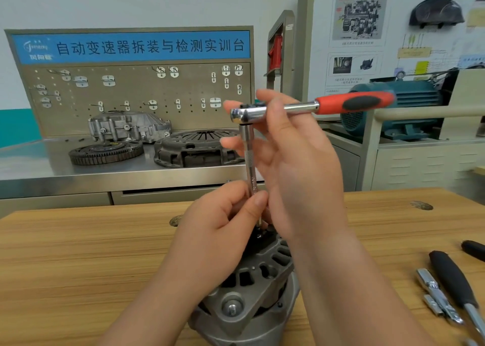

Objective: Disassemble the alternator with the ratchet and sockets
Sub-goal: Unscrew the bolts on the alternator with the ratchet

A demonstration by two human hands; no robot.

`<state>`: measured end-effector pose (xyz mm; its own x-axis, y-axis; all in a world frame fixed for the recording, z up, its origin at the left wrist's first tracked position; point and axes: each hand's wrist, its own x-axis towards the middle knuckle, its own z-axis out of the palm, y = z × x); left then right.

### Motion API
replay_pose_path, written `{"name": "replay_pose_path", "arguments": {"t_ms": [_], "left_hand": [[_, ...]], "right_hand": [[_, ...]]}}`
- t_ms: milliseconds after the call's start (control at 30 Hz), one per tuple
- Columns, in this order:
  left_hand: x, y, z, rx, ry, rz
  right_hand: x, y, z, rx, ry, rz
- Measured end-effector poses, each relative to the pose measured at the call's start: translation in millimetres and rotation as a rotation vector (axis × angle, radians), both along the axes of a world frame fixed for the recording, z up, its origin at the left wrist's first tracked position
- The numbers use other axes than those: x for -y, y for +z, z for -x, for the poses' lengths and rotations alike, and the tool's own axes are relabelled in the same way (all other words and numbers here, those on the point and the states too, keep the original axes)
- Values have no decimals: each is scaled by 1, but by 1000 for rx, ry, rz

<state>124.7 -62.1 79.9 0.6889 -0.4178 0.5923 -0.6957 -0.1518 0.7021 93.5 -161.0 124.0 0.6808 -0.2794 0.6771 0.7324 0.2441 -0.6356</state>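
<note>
A grey alternator (252, 290) with slotted vents stands on the wooden table (78, 261) at bottom centre. A chrome ratchet (301, 108) with a red and black handle points right, level above it. From its head a long extension bar (249, 159) runs down to the top of the alternator. My left hand (225, 227) pinches the lower end of the bar between thumb and fingers. My right hand (294, 162) grips the ratchet just behind its head, fingers curled over the shaft. The bar's tip and socket are hidden behind my left hand.
Black-handled tools (456, 282) and chrome socket pieces (435, 295) lie on the table at the right. Behind stands a steel bench (39, 167) with a flywheel (105, 152), a clutch cover (194, 146), a housing and a pegboard. A teal motor (393, 106) sits at the right.
</note>
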Motion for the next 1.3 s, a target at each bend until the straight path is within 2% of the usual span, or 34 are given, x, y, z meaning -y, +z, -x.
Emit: {"name": "replay_pose_path", "arguments": {"t_ms": [67,133,233,300,500,633,733,833,900,967,1067,1133,1233,1300], "left_hand": [[1,0,1,15,-15,-10],[1,-1,0,45,6,-23],[1,-1,-3,64,53,-26],[1,0,-2,64,51,-21],[0,-1,-2,2,-47,21],[-1,-1,-3,49,-20,-37],[-2,0,-4,85,18,-47],[-3,0,-4,73,44,-57],[-3,1,-3,50,39,-56],[-3,0,-3,43,15,-37],[-3,0,-1,3,-58,-16],[-3,0,-1,16,-61,-36],[-3,-1,-3,27,-30,-33],[-2,-2,-4,10,-21,-21]], "right_hand": [[4,0,-1,-37,97,-40],[4,0,-1,-27,83,-22],[1,-1,0,76,-147,90],[-1,-1,-1,128,-187,107],[1,1,1,-10,196,-89],[5,3,2,-50,288,-132],[3,1,0,-26,196,-80],[0,-1,-1,97,-127,63],[-1,-3,-2,157,-245,137],[-3,-2,-2,113,-155,103],[1,0,-2,-13,146,-51],[5,1,-1,-85,253,-95],[4,-1,-3,-85,221,-100],[0,-3,-4,-7,90,-52]]}}
